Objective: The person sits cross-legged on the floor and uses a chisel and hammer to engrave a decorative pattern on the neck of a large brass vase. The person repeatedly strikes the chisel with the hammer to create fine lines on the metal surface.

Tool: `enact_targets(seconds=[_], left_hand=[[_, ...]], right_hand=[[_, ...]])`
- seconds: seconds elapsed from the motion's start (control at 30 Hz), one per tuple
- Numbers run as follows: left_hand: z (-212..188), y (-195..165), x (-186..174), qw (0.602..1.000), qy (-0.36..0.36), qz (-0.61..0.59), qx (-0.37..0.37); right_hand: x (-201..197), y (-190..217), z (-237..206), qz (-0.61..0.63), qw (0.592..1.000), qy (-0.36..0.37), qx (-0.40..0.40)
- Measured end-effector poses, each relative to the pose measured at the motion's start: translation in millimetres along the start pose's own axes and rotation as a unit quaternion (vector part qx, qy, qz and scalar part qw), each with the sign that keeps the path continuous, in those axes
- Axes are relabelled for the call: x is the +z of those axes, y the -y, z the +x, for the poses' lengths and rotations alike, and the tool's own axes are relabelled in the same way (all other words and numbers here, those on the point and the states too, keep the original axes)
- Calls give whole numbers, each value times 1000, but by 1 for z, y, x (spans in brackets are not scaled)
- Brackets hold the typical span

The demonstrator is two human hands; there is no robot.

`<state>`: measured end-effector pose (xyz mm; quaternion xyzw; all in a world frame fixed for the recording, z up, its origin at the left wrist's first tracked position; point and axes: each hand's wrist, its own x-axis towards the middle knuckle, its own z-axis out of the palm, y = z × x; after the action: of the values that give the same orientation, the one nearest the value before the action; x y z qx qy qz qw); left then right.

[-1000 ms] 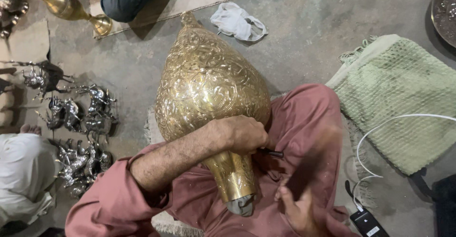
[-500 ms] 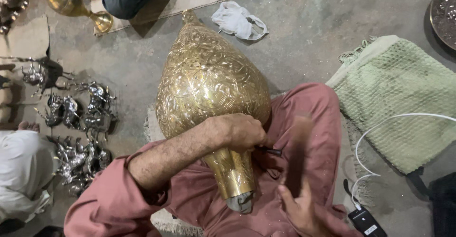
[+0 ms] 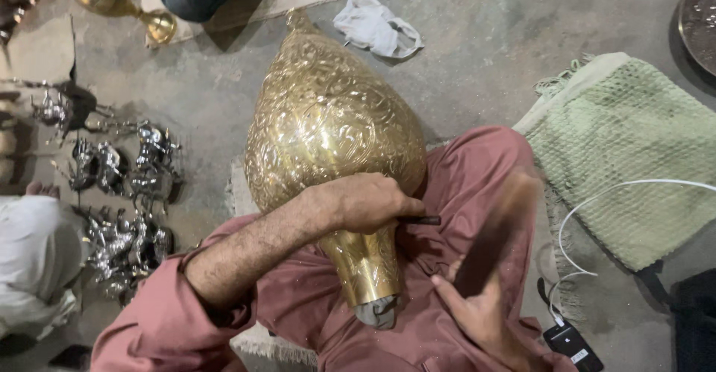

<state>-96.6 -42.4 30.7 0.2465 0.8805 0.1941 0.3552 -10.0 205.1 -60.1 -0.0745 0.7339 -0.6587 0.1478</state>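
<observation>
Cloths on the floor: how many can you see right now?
2. A crumpled white cloth lies beyond the tip of the brass piece; a green woven cloth lies spread to its right. Others may be out of frame.

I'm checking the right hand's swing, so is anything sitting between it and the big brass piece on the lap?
Nothing visible does. The right hand, blurred with a dark tool, is apart from the brass vessel, with only the red-clothed lap between. The left hand holds a thin dark rod against the vessel's neck.
</observation>
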Motion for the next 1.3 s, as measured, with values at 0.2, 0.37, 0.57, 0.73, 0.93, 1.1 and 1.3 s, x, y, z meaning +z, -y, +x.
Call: enact_targets(seconds=[0.2,0.37,0.57,0.73,0.93,1.1,1.3], left_hand=[[-11,-1,2,999,-24,-11,-36],[-23,-1,7,996,-86,-4,-23],[-36,-4,13,990,-103,-54,-75],[-50,-9,17,972,-192,-123,-67],[-56,-6,27,902,-342,-258,-52],[-41,0,29,934,-272,-229,-32],[-20,-4,28,970,-211,-104,-60]], right_hand=[[-12,7,17,-44,998,26,-28],[-22,4,30,-17,999,35,0],[-50,3,51,-126,983,116,-57],[-72,4,71,-229,953,199,-10],[-66,4,65,-139,984,70,-92],[-41,4,71,16,980,162,119],[-15,11,58,-116,974,156,113]])
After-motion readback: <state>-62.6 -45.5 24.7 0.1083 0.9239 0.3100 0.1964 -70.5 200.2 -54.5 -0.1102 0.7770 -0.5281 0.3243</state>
